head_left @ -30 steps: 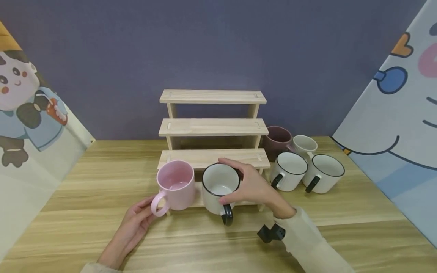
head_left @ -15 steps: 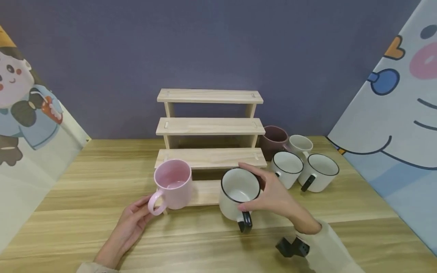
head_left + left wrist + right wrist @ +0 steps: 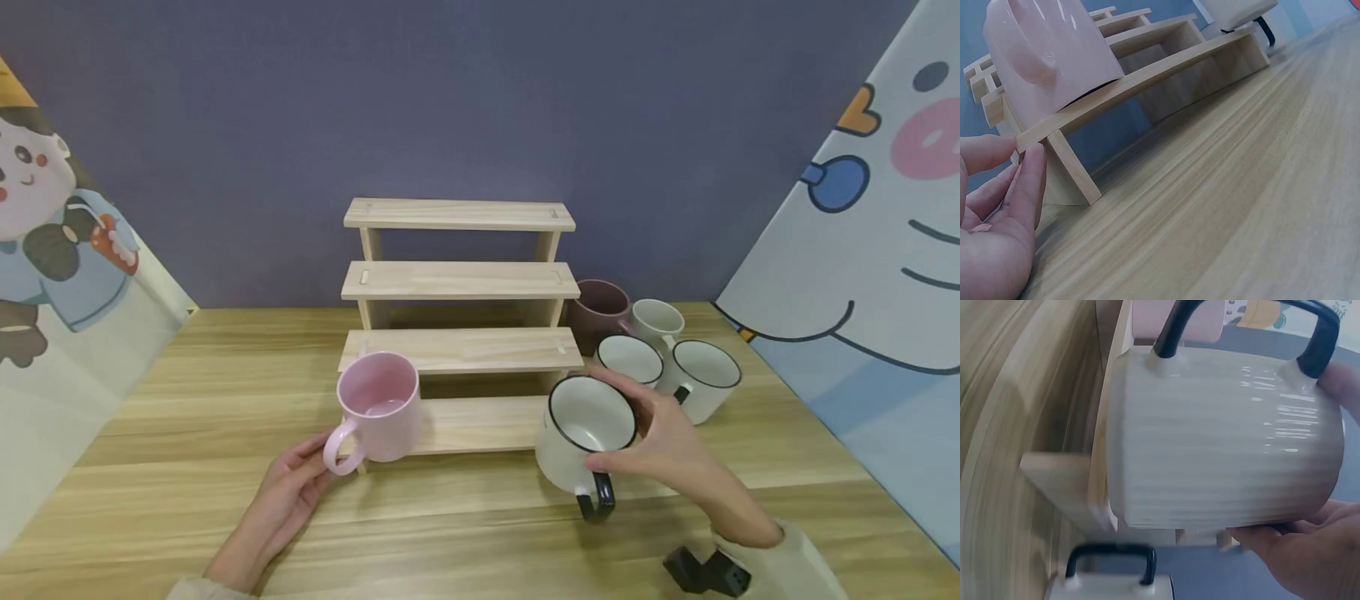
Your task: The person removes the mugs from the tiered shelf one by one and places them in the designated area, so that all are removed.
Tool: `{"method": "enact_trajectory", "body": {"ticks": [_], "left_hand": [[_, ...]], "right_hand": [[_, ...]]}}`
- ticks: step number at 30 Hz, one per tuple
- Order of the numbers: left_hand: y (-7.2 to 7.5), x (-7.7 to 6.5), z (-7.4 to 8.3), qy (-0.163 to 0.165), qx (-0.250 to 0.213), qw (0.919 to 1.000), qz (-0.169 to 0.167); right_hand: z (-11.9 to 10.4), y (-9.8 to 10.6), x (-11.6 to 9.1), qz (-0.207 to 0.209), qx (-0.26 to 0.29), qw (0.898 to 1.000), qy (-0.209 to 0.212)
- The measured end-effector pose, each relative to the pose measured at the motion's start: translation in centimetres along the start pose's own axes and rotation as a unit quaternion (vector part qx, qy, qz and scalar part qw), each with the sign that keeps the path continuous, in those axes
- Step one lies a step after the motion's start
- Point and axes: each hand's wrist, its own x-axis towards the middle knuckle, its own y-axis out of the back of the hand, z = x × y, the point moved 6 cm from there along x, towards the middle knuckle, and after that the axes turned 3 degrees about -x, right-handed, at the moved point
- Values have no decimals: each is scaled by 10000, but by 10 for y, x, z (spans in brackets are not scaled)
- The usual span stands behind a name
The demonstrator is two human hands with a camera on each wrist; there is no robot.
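A four-step wooden shelf stands on the table, and a pink mug sits at the left end of its lowest step. My left hand pinches that step's left front corner between thumb and fingers, plainest in the left wrist view, just below the pink mug's handle. My right hand grips a white mug with a black rim and black handle by its right side, thumb near the handle. The white mug is at the right end of the lowest step; whether it touches the step I cannot tell.
Right of the shelf stand a dark purple mug, a small white mug and two black-rimmed white mugs, one partly behind my right hand, the other farther right. A dark blue-grey wall rises behind.
My right hand has carried the white mug from beside the pink mug rightward along the front of the lowest step to its right end. My left hand keeps its hold on the shelf corner.
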Motion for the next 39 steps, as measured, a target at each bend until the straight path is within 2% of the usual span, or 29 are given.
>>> {"method": "enact_trajectory", "body": {"ticks": [4,10,20,27,32,39], "left_hand": [[2,0,0,22,80,9999,62],[1,0,1,28,39,10000,46],[0,-1,3,-45,-148,9998,-143],[2,-2,1,-95,-307,9994,-136],[4,-1,0,-23,-335,9994,-39],[1,0,-1,1,-451,9988,-172]], "right_hand": [[2,12,-9,161,-72,9998,-88],[10,31,-20,325,-454,9973,-474],[42,60,-42,479,-483,9948,-759],[59,81,-57,695,-995,9863,-1118],[70,96,-72,830,-1087,9813,-1354],[85,116,-86,965,-1184,9738,-1685]]}}
